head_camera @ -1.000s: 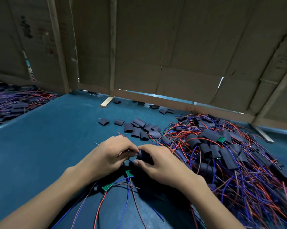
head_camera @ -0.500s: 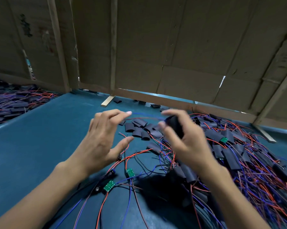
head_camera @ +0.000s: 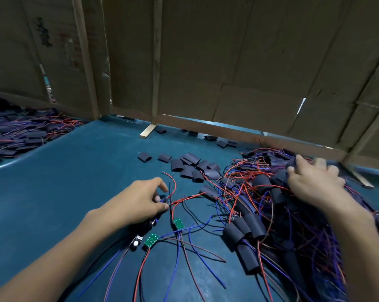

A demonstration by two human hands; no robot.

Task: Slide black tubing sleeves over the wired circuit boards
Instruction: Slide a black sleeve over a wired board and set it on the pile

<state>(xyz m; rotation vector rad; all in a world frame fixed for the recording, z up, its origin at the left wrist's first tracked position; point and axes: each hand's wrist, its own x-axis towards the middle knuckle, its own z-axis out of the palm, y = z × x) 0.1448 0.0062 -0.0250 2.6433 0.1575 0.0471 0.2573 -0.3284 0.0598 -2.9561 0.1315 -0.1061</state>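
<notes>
— What can't you make out around the left hand [head_camera: 138, 200]?

— Its fingertips cover whatever small part sits where the red and black wires meet, and the hand hides part of a dark component just below it.

— And the right hand [head_camera: 312, 182]?

— Motion-blurred at the knuckles. It lies on the pile of sleeved boards [head_camera: 293, 214], with something dark at the fingertips (a sleeve, possibly), but a grip is unclear.

— The pile itself?

— Runs off the right and bottom edges; deep inside, single pieces merge into shadow.

— Anything else?

— A second heap [head_camera: 20, 131] at far left is cut by the edge and partly behind the cardboard wall [head_camera: 227, 62].
</notes>
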